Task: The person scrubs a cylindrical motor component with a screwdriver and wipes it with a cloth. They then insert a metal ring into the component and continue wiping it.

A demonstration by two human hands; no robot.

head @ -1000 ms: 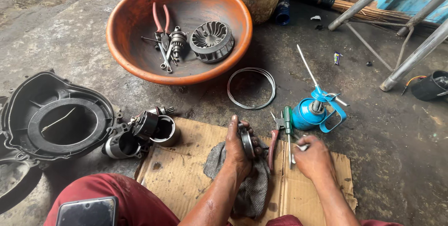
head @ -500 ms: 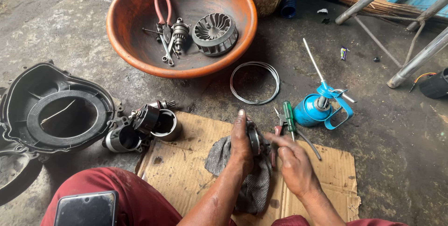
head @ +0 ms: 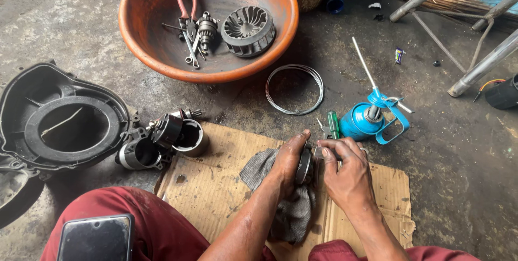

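Risk, as I read it: the round metal part (head: 304, 166), clasped on edge by the left hand (head: 288, 161) over the grey rag (head: 280, 196) mid-cardboard (head: 216, 185), could slip, both hands being greasy. Right hand (head: 345, 169) fingers pinch a small piece against it. Count: one orange basin (head: 135, 29), one red-handled pliers (head: 184, 5), one blue oil can (head: 367, 121).

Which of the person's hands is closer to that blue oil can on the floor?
The right hand. It lies just below and left of the blue oil can, almost beside its base. The left hand is farther left, on a round metal part over the grey rag.
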